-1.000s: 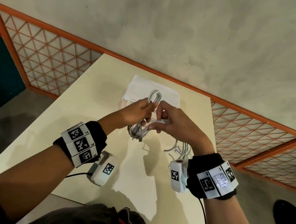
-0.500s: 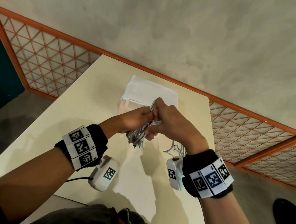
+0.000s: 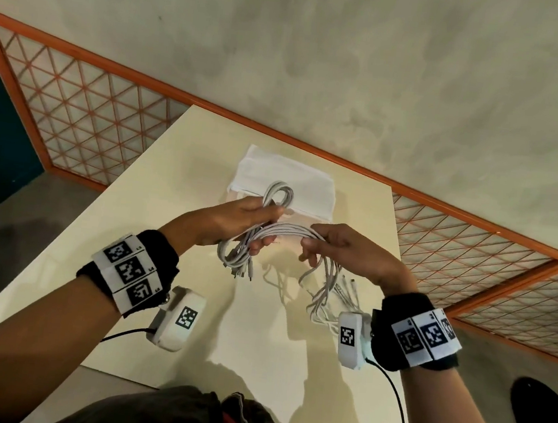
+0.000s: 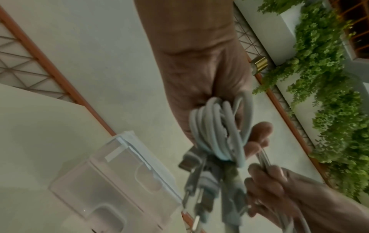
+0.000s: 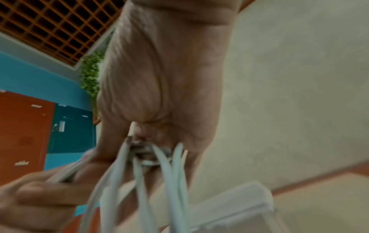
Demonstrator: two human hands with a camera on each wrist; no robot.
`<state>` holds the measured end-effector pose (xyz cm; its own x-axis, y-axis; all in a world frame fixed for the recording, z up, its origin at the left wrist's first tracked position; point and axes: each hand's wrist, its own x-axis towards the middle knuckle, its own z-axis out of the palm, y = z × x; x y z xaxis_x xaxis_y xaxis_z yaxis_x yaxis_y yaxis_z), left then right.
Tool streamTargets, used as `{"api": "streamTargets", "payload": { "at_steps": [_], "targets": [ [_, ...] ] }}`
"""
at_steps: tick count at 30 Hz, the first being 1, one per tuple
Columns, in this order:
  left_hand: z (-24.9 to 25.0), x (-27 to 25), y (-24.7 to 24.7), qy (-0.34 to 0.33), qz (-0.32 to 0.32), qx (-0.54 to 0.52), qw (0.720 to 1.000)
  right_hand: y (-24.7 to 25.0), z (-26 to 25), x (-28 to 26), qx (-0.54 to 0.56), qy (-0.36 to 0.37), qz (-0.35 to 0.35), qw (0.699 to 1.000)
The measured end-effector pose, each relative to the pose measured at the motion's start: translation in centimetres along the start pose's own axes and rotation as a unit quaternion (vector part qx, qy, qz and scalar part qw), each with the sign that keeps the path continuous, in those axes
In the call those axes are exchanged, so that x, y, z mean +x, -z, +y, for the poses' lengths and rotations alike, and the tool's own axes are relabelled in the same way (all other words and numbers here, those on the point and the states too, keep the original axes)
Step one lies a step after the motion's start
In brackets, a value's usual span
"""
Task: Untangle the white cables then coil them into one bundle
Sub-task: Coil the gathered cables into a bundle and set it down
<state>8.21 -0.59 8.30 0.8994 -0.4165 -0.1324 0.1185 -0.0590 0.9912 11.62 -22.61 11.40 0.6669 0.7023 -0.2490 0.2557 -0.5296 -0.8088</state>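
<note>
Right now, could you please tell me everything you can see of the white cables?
The thin, flexible white cables are held above the pale table, not resting on it. The left hand grips a coiled part, one loop sticking up past its fingers and connector ends hanging below. A bunch of strands runs across to the right hand, which pinches them; loose lengths droop from it toward the table.

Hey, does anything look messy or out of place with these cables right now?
Only the loose ends. The left hand grips a coiled part of the white cables, while strands below the right hand hang uncoiled down to the table. Nothing looks damaged, and the white box sits squarely on the table.
</note>
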Motion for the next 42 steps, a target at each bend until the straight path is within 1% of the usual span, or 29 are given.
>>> {"api": "streamTargets", "payload": {
  "at_steps": [2,4,6,8,11,14,16,19,21,23,24,25,27,29,32,33,36,37,39,41,42],
  "targets": [
    [-0.2,0.0,-0.4,0.004,-0.003,0.000,1.000,-0.5,-0.5,0.0,0.050,0.015,0.022,0.998],
    [-0.4,0.1,-0.7,0.014,0.006,-0.012,1.000,-1.0,-1.7,0.1,0.074,0.007,0.057,0.996],
    [-0.2,0.1,-0.6,0.028,0.010,-0.017,0.999,-1.1,-2.9,0.2,0.053,-0.013,0.092,0.994],
    [-0.1,0.1,-0.4,0.044,-0.006,-0.030,0.999,-1.0,-3.4,0.5,0.011,-0.022,0.104,0.994],
    [-0.2,0.0,0.0,0.069,-0.037,-0.078,0.994,-0.8,-3.8,0.8,-0.049,-0.012,0.104,0.993],
    [-0.1,0.2,-0.2,0.093,-0.026,-0.094,0.991,-0.8,-4.4,1.0,-0.109,0.020,0.127,0.986],
    [0.0,0.3,-0.6,0.097,-0.011,-0.081,0.992,-0.8,-4.8,1.2,-0.122,0.037,0.136,0.983],
    [-0.1,0.5,-1.2,0.086,0.009,-0.051,0.995,-0.9,-5.2,1.5,-0.141,0.038,0.135,0.980],
    [0.0,0.7,-1.6,0.077,0.015,-0.062,0.995,-0.9,-5.2,1.8,-0.149,0.034,0.143,0.978],
    [0.1,0.7,-1.9,0.077,0.013,-0.088,0.993,-0.9,-5.1,2.0,-0.142,0.029,0.168,0.975],
    [0.0,0.7,-2.1,0.084,0.014,-0.091,0.992,-0.9,-5.2,2.0,-0.118,0.025,0.190,0.974],
    [-0.1,0.8,-2.2,0.092,0.019,-0.082,0.992,-0.8,-5.3,2.1,-0.082,0.021,0.212,0.974],
    [-0.6,1.0,-2.6,0.104,0.035,-0.031,0.993,-0.8,-5.5,2.1,-0.020,0.016,0.244,0.969],
    [-0.7,1.1,-3.0,0.107,0.046,0.005,0.993,-1.0,-5.8,2.1,0.001,0.015,0.251,0.968],
    [-0.4,1.1,-3.2,0.116,0.045,0.008,0.992,-0.9,-5.5,2.5,0.043,-0.003,0.260,0.965],
    [-0.3,1.1,-3.2,0.118,0.031,0.002,0.993,-0.8,-5.2,2.8,0.058,-0.015,0.274,0.960],
    [-0.2,0.6,-3.4,0.109,-0.038,-0.012,0.993,0.0,-3.8,3.6,0.104,-0.052,0.333,0.936],
    [-0.2,0.4,-3.5,0.103,-0.048,0.008,0.994,0.2,-3.3,3.8,0.104,-0.061,0.349,0.929],
    [-0.3,0.1,-3.7,0.077,-0.038,0.079,0.993,0.5,-2.7,4.1,0.077,-0.068,0.358,0.928],
    [-0.6,0.2,-3.4,0.056,-0.002,0.126,0.990,0.5,-2.3,3.9,0.039,-0.068,0.333,0.940],
    [-0.7,0.3,-3.1,0.051,0.017,0.133,0.990,0.4,-2.2,3.6,0.021,-0.068,0.307,0.949]
  ]
}}
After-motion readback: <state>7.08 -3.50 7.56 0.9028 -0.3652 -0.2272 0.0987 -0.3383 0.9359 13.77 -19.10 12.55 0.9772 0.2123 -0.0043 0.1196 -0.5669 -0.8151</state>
